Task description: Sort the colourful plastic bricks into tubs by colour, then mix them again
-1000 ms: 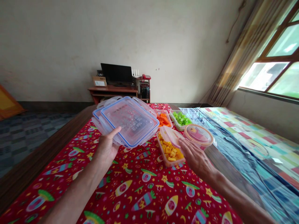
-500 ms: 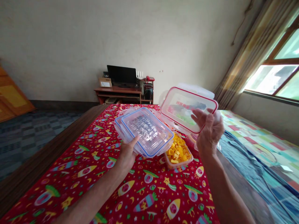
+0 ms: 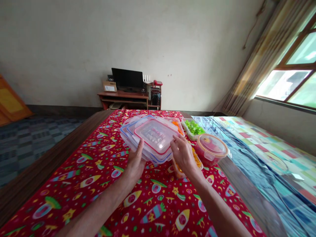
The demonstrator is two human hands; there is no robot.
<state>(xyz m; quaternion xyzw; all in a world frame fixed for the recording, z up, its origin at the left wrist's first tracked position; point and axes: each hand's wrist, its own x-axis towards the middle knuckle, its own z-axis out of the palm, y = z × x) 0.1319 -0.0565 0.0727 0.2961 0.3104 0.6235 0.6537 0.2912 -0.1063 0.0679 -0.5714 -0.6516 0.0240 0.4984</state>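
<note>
My left hand (image 3: 136,162) grips a stack of clear plastic container lids from the near left, thumb on top. Blue-sealed lids (image 3: 131,129) lie lower in the stack, and a lid with a red seal (image 3: 158,134) rests on top. At its right edge my right hand (image 3: 183,152) is closed, fingers bent over the rim. Partly hidden under that hand stands an open container of yellow toy bricks (image 3: 197,159). Beyond the stack are a container of orange pieces (image 3: 178,125) and one of green pieces (image 3: 194,127). A round lidded tub (image 3: 212,149) with red contents sits to the right.
A red cloth with rocket prints (image 3: 153,197) covers the table. Patterned bedding (image 3: 266,154) lies on the right, with a dark cable across it. Against the far wall stands a desk (image 3: 123,95) with a monitor (image 3: 127,79), a small box and a red telephone.
My right hand has brought the red-sealed lid left and down onto the blue-sealed lids. The round tub and the green pieces, covered before, now show. My left hand has kept its hold.
</note>
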